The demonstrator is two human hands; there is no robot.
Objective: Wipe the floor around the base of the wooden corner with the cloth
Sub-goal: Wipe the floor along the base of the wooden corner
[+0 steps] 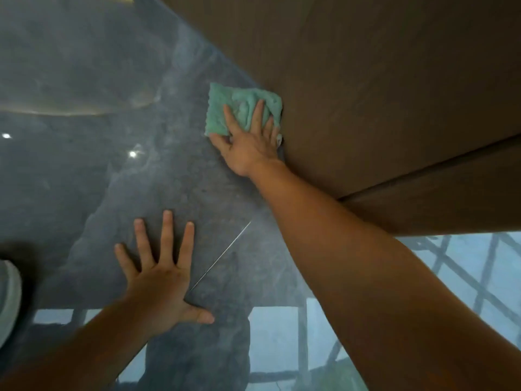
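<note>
Green, folded terry cloth (242,108) lies against the brown wooden corner (380,103), pinned flat under the spread right hand (248,145); the left hand (160,266) (open, empty) braces on the glossy grey floor (84,170). Firm pressure should hug the base.

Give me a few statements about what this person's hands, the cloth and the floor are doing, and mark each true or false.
1. The right hand presses a green cloth onto the floor. True.
2. The cloth lies far from the wooden corner. False: its edge sits right against the wood's base.
3. The left hand holds a second cloth. False: it is empty, with fingers spread flat on the floor.
4. The floor is glossy and shows reflections. True.
5. The cloth is red. False: it is pale green.
</note>
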